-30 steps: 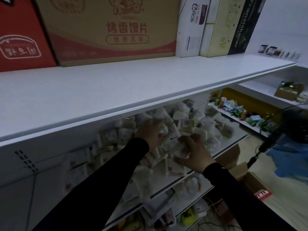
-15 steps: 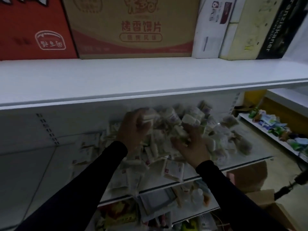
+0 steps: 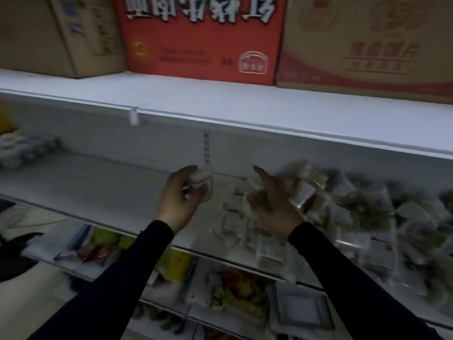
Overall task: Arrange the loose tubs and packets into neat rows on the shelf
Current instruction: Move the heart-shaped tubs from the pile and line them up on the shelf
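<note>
White shelf point(image 3: 85, 190), red carton point(image 3: 203, 38) above, left grip point(image 3: 180, 200) grasping tub point(image 3: 199, 177), right grip point(image 3: 272, 204) grasping packets point(image 3: 257, 192), loose heap point(image 3: 367, 212) alongside.

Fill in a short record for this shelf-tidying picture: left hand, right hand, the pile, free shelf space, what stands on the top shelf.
left hand: grips a small white tub
right hand: holds packets, blurred
pile: loose, on the shelf's right part
free space: bare shelf, left of the hands
top shelf: red box between cardboard boxes
</note>
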Demonstrator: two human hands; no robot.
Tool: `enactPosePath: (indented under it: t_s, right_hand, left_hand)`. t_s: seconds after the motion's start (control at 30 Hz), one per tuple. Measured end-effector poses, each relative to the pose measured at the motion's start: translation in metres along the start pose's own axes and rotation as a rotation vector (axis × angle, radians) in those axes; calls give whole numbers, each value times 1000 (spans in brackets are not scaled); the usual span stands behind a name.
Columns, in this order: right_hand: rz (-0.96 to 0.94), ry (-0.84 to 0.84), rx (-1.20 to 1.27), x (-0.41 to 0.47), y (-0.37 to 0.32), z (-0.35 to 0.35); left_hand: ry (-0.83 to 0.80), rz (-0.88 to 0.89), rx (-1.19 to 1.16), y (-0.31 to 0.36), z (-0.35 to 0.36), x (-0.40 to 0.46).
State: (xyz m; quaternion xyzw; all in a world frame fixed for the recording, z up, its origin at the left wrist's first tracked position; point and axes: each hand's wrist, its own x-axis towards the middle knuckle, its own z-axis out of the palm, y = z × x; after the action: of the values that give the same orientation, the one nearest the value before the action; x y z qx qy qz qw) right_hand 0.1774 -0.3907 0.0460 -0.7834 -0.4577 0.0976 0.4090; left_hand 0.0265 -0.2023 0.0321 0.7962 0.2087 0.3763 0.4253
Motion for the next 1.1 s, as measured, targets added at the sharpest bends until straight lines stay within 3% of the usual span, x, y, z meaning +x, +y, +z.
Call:
enactPosePath:
  t_s: [0.27, 0.57, 0.83, 1.1]
  right_hand:
    - [83, -66, 197, 71, -105, 135]
    - [-21, -218, 4, 152, -198, 296]
    - [-29, -416, -12, 209, -252, 394]
    - [-157, -408, -107, 294, -284, 466]
  left_hand:
    - [188, -74, 198, -68, -171, -6]
    - [286, -143, 245, -144, -348, -11]
    - [374, -229, 292, -207, -434, -5]
    - [380, -365, 354, -265, -483, 33]
